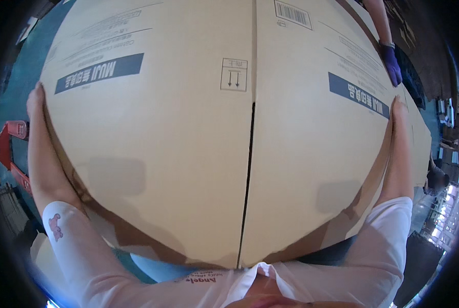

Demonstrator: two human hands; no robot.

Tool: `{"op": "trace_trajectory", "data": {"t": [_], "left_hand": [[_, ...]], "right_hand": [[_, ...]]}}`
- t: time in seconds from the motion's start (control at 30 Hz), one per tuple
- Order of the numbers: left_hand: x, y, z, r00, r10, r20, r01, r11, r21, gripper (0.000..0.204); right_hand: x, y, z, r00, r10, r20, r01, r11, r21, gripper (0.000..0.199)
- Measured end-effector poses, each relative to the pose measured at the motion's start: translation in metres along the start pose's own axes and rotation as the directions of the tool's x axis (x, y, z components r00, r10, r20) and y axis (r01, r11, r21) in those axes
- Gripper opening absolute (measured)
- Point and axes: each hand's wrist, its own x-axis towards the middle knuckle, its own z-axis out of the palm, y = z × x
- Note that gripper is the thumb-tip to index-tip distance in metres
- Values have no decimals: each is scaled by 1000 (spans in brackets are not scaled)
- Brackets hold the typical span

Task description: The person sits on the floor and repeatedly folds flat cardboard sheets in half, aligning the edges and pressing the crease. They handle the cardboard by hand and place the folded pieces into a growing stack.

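Note:
A very large tan cardboard carton [188, 138] fills most of the view in front of my body. Its broad face has printed lines, dark blue label bands and a barcode, all upside down to me. A seam runs down the middle and shows as a dark gap in its nearer half. With arms spread wide, my left hand [36, 100] grips the carton's left edge. On the opposite edge my right hand [399, 106] holds it too. The fingers of both hands are partly hidden by the edges.
Another person's hand in a purple glove [391, 64] touches the carton's right edge, just beyond my right hand. Red metal parts [12, 141] stand on the green floor [26, 66] at left. More cardboard [418, 136] lies at right. A person [436, 179] is farther off.

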Motion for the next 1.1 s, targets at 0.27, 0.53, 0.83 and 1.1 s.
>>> {"op": "trace_trajectory", "data": {"t": [0.27, 0.53, 0.83, 1.1], "left_hand": [[-340, 98, -58, 669, 687, -284, -742, 596, -307, 43], [-607, 67, -122, -82, 987, -138, -789, -148, -596, 83], [-639, 87, -137, -40, 981, -191, -925, -109, -363, 64], [-657, 91, -147, 38, 999, 4, -958, 37, -286, 68]], "right_hand": [[-152, -62, -28, 947, -282, -156, 296, 952, 73, 57], [-295, -38, -7, 710, -566, -420, 667, 732, 141, 54], [-350, -9, -10, 643, -700, -311, 754, 650, 95, 56], [-283, 141, -34, 847, -244, -473, 529, 299, 794, 45]]}}
